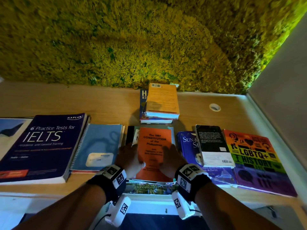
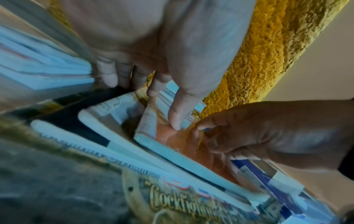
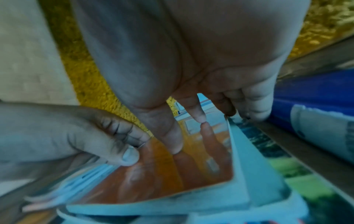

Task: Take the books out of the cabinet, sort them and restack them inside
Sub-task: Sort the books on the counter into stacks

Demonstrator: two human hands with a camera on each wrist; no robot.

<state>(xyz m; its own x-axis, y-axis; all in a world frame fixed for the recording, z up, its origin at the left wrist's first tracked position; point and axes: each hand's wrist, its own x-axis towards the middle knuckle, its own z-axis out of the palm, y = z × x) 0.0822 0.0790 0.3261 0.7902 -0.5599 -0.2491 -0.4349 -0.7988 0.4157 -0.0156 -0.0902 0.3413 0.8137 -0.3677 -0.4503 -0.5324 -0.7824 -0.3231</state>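
Note:
An orange paperback, "The 1987 Constitution of the Philippines" (image 1: 155, 143), lies on top of a middle stack of books on the wooden top (image 1: 66, 100). My left hand (image 1: 131, 155) holds its left edge; in the left wrist view the thumb (image 2: 176, 119) presses the orange cover (image 2: 178, 141) while the fingers drop down the side. My right hand (image 1: 171, 156) holds the right edge, thumb (image 3: 172, 139) on the cover (image 3: 153, 181) and fingers curled over the side. A "Cockfighting" book (image 1: 149, 188) lies lowest in the stack and sticks out toward me.
Left of the stack lie an IELTS book (image 1: 41, 143) and a blue spiral notebook (image 1: 99, 145). Right of it lie a blue "Sun" book (image 1: 187, 143), a black paperback (image 1: 214, 145) and an LGBTQ+ History book (image 1: 254, 156). A small stack (image 1: 162, 100) stands behind, against the moss wall (image 1: 116, 39).

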